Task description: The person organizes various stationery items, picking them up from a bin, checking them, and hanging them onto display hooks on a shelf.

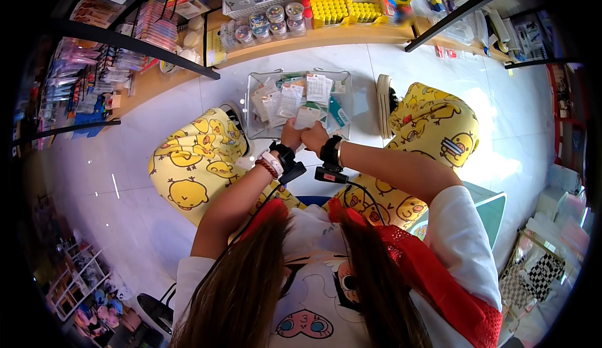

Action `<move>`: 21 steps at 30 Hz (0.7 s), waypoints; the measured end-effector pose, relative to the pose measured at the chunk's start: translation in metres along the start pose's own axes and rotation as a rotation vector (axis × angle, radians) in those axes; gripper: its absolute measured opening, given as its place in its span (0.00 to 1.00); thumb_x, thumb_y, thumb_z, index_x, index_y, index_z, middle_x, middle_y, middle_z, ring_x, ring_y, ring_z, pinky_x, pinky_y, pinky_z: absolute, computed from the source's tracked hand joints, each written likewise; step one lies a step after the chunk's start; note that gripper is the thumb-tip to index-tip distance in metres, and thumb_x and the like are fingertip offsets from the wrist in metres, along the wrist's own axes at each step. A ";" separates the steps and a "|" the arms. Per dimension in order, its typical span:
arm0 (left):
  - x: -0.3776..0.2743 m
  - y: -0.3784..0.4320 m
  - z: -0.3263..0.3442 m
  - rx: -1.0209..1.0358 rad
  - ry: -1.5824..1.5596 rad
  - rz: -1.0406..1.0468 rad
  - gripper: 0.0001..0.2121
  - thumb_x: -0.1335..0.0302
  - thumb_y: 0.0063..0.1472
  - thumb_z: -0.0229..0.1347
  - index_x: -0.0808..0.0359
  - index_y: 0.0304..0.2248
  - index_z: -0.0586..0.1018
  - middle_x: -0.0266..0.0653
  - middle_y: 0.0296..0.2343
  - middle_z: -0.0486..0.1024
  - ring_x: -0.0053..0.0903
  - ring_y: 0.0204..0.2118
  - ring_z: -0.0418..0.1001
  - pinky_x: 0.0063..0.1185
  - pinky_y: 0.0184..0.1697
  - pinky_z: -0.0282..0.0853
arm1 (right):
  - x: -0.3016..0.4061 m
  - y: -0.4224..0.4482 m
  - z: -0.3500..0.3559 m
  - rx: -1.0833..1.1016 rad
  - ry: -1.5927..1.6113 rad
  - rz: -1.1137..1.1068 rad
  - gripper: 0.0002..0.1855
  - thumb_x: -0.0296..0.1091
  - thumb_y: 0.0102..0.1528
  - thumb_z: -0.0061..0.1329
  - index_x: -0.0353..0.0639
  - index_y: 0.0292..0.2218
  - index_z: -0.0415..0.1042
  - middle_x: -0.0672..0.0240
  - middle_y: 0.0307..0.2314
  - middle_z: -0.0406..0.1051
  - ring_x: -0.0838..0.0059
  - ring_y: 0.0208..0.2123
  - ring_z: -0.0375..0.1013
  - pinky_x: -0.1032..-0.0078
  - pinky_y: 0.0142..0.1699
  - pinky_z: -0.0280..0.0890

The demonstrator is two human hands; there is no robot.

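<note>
My left hand (291, 135) and my right hand (314, 136) meet over the near edge of a clear plastic bin (248, 106) on the floor. Between my fingers is a small white packet (307, 116) with a printed card front, gripped at its lower edge by both hands. More flat packets fill the bin, among them a white gridded card packet (318, 88), another pale packet (290, 100) and a teal package (338, 112). Some overlap, and those underneath are partly hidden. My fingertips are partly covered by the hands themselves.
Ahead, a low wooden shelf (282, 49) carries yellow boxes of glue sticks (329, 11) and round clear tubs (275, 14). Black metal bars (141, 47) jut in at left. A mint-green bin (491, 211) stands by my right side. My shoes (384, 108) flank the clear bin.
</note>
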State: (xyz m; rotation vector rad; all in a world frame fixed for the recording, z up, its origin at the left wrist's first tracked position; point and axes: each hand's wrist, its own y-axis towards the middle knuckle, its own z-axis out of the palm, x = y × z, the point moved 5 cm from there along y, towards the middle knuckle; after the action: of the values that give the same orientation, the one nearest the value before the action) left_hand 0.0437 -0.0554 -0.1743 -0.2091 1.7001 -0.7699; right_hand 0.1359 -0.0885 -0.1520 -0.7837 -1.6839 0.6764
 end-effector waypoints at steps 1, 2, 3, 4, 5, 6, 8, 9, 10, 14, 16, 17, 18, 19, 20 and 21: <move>0.000 0.001 -0.002 -0.021 -0.010 0.028 0.21 0.76 0.46 0.53 0.72 0.40 0.61 0.41 0.32 0.68 0.22 0.33 0.67 0.18 0.36 0.63 | 0.003 -0.003 0.000 0.023 0.023 0.003 0.30 0.38 0.41 0.41 0.22 0.40 0.50 0.38 0.35 0.60 0.47 0.38 0.62 0.67 0.43 0.59; 0.002 0.003 -0.003 -0.022 -0.011 0.028 0.21 0.76 0.46 0.53 0.72 0.40 0.61 0.41 0.32 0.68 0.22 0.33 0.67 0.18 0.36 0.63 | 0.007 -0.006 0.000 0.046 0.046 0.005 0.31 0.39 0.41 0.42 0.21 0.40 0.49 0.38 0.34 0.60 0.47 0.38 0.63 0.67 0.43 0.59; 0.000 0.003 0.000 -0.012 -0.067 0.029 0.24 0.76 0.43 0.55 0.73 0.40 0.61 0.42 0.31 0.69 0.24 0.32 0.68 0.19 0.35 0.64 | 0.003 -0.001 -0.001 0.041 0.050 0.007 0.31 0.39 0.41 0.42 0.21 0.40 0.49 0.38 0.34 0.60 0.47 0.38 0.63 0.67 0.43 0.59; -0.002 0.003 0.002 -0.003 -0.123 0.029 0.26 0.75 0.39 0.58 0.75 0.39 0.62 0.43 0.30 0.69 0.25 0.31 0.68 0.20 0.34 0.64 | 0.000 0.004 -0.001 0.039 0.044 0.001 0.33 0.38 0.41 0.42 0.20 0.41 0.46 0.37 0.35 0.60 0.47 0.38 0.62 0.67 0.43 0.59; -0.004 0.003 0.004 0.002 -0.121 0.030 0.26 0.75 0.39 0.58 0.75 0.39 0.62 0.43 0.30 0.69 0.25 0.31 0.68 0.20 0.34 0.64 | -0.002 0.010 -0.001 0.036 0.037 -0.005 0.35 0.38 0.40 0.42 0.20 0.42 0.44 0.36 0.35 0.59 0.47 0.38 0.62 0.67 0.43 0.58; -0.003 0.003 0.001 -0.026 -0.007 0.065 0.26 0.75 0.39 0.58 0.74 0.39 0.61 0.44 0.31 0.69 0.25 0.31 0.68 0.19 0.34 0.64 | -0.006 0.016 0.002 0.034 0.038 -0.002 0.35 0.38 0.40 0.42 0.20 0.42 0.44 0.36 0.35 0.59 0.47 0.38 0.62 0.67 0.43 0.58; 0.002 0.010 -0.005 -0.051 0.106 0.107 0.27 0.75 0.39 0.58 0.74 0.39 0.61 0.44 0.31 0.69 0.25 0.31 0.68 0.19 0.34 0.64 | -0.004 0.028 0.003 -0.030 -0.018 -0.093 0.39 0.38 0.40 0.42 0.19 0.44 0.38 0.35 0.36 0.58 0.46 0.39 0.61 0.66 0.45 0.57; 0.015 0.020 -0.010 0.004 0.144 0.101 0.26 0.75 0.40 0.58 0.74 0.39 0.60 0.44 0.31 0.68 0.25 0.31 0.68 0.19 0.34 0.64 | 0.000 0.034 0.007 -0.030 -0.020 -0.099 0.39 0.38 0.40 0.42 0.19 0.44 0.38 0.35 0.36 0.58 0.46 0.39 0.61 0.66 0.45 0.57; 0.012 0.023 -0.005 0.073 0.185 0.094 0.26 0.75 0.40 0.58 0.74 0.39 0.59 0.44 0.32 0.68 0.25 0.31 0.68 0.19 0.33 0.64 | -0.002 0.042 0.007 -0.075 -0.065 -0.030 0.40 0.38 0.40 0.43 0.18 0.44 0.37 0.34 0.36 0.57 0.45 0.40 0.60 0.66 0.45 0.56; 0.000 0.011 -0.006 -0.008 0.228 0.194 0.23 0.77 0.42 0.56 0.72 0.38 0.60 0.43 0.32 0.68 0.24 0.34 0.67 0.19 0.34 0.63 | 0.016 0.020 -0.001 -0.023 0.059 -0.053 0.44 0.42 0.39 0.45 0.21 0.46 0.35 0.33 0.39 0.53 0.44 0.42 0.57 0.66 0.48 0.53; -0.007 0.004 0.002 0.023 0.175 0.241 0.23 0.77 0.42 0.56 0.72 0.38 0.60 0.43 0.32 0.68 0.24 0.34 0.67 0.19 0.35 0.63 | 0.018 0.010 -0.005 -0.042 0.039 -0.051 0.45 0.46 0.40 0.45 0.25 0.47 0.35 0.31 0.41 0.49 0.43 0.44 0.54 0.68 0.49 0.51; -0.014 0.003 0.009 0.053 0.126 0.276 0.22 0.77 0.43 0.56 0.71 0.38 0.61 0.43 0.32 0.68 0.24 0.34 0.67 0.19 0.36 0.63 | 0.009 0.016 -0.008 -0.098 0.022 -0.096 0.44 0.48 0.40 0.44 0.24 0.47 0.37 0.30 0.40 0.50 0.41 0.43 0.54 0.66 0.49 0.52; 0.030 0.025 -0.012 0.121 -0.247 0.132 0.21 0.78 0.43 0.55 0.71 0.38 0.61 0.42 0.32 0.68 0.25 0.35 0.67 0.20 0.38 0.62 | 0.027 0.000 0.006 -0.064 0.011 -0.105 0.43 0.48 0.41 0.43 0.23 0.46 0.38 0.30 0.39 0.51 0.41 0.42 0.55 0.66 0.48 0.53; 0.021 0.019 -0.005 0.116 -0.018 0.226 0.21 0.79 0.43 0.55 0.70 0.38 0.61 0.42 0.32 0.68 0.26 0.36 0.67 0.21 0.39 0.62 | 0.027 -0.008 0.001 -0.078 0.019 -0.081 0.43 0.48 0.41 0.43 0.23 0.46 0.39 0.30 0.38 0.53 0.40 0.41 0.56 0.65 0.47 0.54; 0.015 0.013 0.002 0.114 0.078 0.262 0.21 0.78 0.44 0.55 0.70 0.38 0.61 0.42 0.33 0.68 0.26 0.36 0.66 0.21 0.39 0.62 | 0.024 -0.010 0.000 -0.175 -0.010 -0.075 0.36 0.44 0.41 0.43 0.23 0.41 0.45 0.34 0.33 0.58 0.43 0.37 0.61 0.65 0.42 0.58; 0.014 0.010 0.005 0.116 0.106 0.258 0.21 0.78 0.44 0.54 0.70 0.39 0.60 0.42 0.33 0.68 0.26 0.36 0.66 0.21 0.39 0.62 | 0.023 -0.010 0.002 -0.268 -0.040 -0.075 0.28 0.40 0.42 0.44 0.24 0.36 0.50 0.39 0.29 0.64 0.46 0.33 0.65 0.66 0.38 0.61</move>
State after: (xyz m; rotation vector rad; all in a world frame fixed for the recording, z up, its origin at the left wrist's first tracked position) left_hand 0.0466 -0.0574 -0.1920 0.1315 1.7338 -0.6923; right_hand 0.1283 -0.0772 -0.1314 -0.8934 -1.8545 0.4212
